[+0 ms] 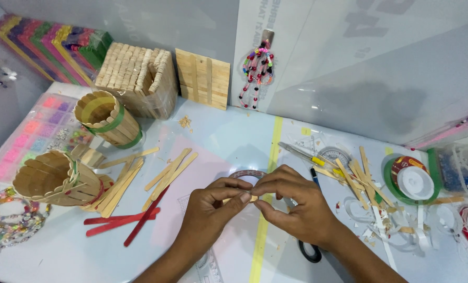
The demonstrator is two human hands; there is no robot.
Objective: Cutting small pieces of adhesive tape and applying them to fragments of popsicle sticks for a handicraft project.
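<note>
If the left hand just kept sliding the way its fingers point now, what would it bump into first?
The left hand points right, fingertips pinching a small wooden piece against the right hand. Going straight on, it would meet that hand's fingers at once. The tape roll lies just behind them, probably off that line.

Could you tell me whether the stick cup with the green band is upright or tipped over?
Tipped: the cup lies tilted, its open mouth facing the camera.

A flat clear plastic bead organiser (32, 133) lies at the table's left edge, its small compartments filled with pink, orange and green beads. A white board (318, 47) with large grey printed lettering leans against the back wall.
</note>
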